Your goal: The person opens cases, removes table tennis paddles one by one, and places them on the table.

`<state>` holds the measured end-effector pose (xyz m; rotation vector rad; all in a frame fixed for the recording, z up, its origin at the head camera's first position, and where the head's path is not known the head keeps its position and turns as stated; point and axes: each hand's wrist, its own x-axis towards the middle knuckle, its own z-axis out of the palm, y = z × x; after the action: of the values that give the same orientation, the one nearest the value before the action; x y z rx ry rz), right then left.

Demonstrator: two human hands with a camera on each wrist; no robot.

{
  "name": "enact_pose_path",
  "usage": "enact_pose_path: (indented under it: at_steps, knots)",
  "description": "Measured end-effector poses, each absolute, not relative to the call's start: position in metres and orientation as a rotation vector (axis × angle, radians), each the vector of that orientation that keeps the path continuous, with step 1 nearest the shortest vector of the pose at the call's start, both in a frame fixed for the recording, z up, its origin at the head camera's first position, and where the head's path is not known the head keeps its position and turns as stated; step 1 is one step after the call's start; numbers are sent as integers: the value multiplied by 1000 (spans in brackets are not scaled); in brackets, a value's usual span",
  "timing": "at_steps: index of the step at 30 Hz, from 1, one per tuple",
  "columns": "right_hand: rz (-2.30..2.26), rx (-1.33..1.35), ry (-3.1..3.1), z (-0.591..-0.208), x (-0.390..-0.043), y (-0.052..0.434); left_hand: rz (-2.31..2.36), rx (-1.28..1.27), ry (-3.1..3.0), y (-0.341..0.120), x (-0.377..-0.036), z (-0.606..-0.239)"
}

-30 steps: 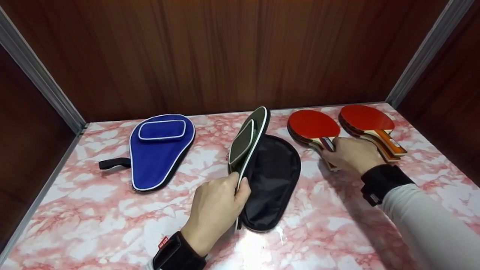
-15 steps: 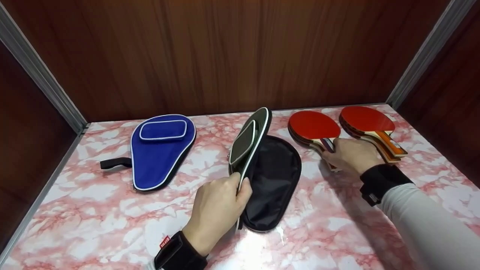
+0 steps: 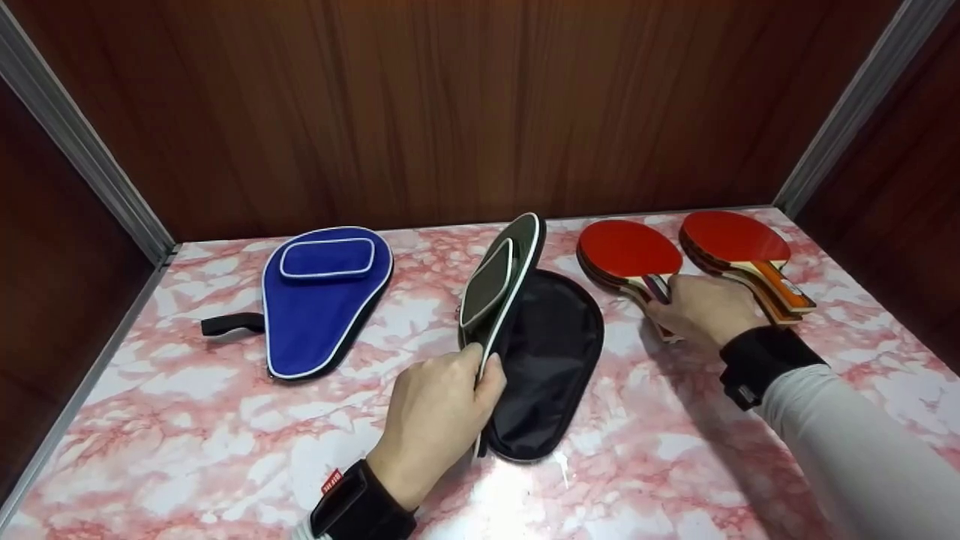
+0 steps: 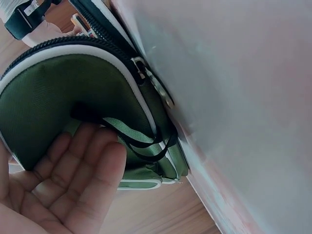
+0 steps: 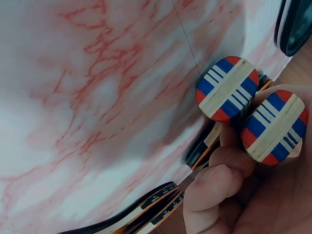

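Observation:
My left hand (image 3: 442, 397) pinches the lower edge of the raised flap of a green table tennis paddle case (image 3: 484, 296) with white piping. Beneath the tilted flap, the case's black inner half (image 3: 544, 367) lies flat on the table. The left wrist view shows the green fabric (image 4: 87, 83), the zipper pull (image 4: 140, 67) and a black strap loop (image 4: 153, 153) beyond my curled fingers (image 4: 92, 185). At the right, my right hand (image 3: 709, 304) grips the handles of two stacked red paddles (image 3: 630, 249). Their striped handle ends (image 5: 227, 88) face the right wrist camera.
Another stack of red paddles (image 3: 735, 236) with orange handles lies just right of my right hand. A blue paddle case (image 3: 319, 315) with a black strap (image 3: 231, 324) rests at the left. Wood-grain panels (image 3: 480, 112) wall the marbled table (image 3: 225, 457) at the back and sides.

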<state>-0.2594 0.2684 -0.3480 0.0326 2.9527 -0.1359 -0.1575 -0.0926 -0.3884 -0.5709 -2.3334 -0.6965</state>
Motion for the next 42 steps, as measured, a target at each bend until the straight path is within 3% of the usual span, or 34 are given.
enact_pose_path:
  at_steps: [18, 42]
  knots:
    - [26, -120, 3286, -350, -239, 268, -678, -557, -2357, -86, -155, -385]
    - [-494, -593, 3539, -347, -181, 223, -501, -534, -2379, -48, -153, -386]
